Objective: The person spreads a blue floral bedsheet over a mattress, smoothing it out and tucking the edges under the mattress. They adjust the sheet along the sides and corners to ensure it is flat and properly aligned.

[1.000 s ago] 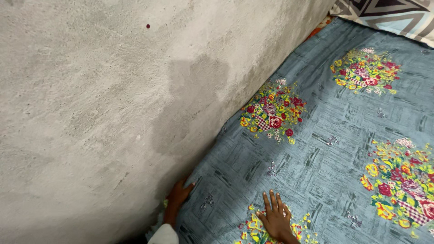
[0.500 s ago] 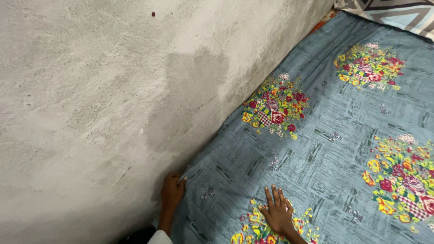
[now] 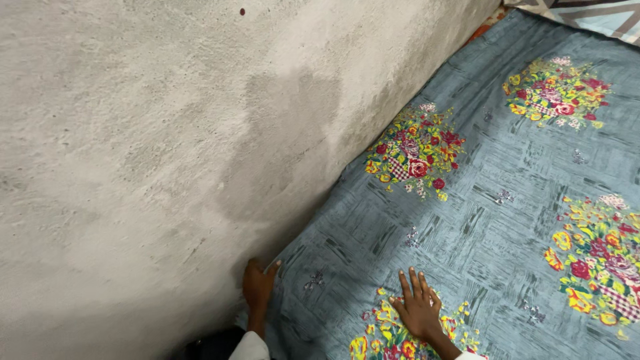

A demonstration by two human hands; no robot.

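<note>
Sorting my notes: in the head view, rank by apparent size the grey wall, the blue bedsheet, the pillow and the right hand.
1. grey wall
2. blue bedsheet
3 and 4. right hand and pillow: unsure, since the pillow is mostly cropped and farther away.

Two bare hands, no gloves, rings or watch seen. Left hand (image 3: pixel 258 288): white sleeve cuff at wrist, rounded edge, cut off by frame bottom. Right hand (image 3: pixel 419 311): wrist bare, just a sliver of white sleeve at the very bottom edge. Nails short, unpainted.

left hand (image 3: pixel 258 288) fingertips vanish between the bedsheet (image 3: pixel 480 220) edge and the wall (image 3: pixel 167 153) — lower middle. Pillow (image 3: pixel 587 12) cut off top right — both forearms cropped at the bottom.
</note>
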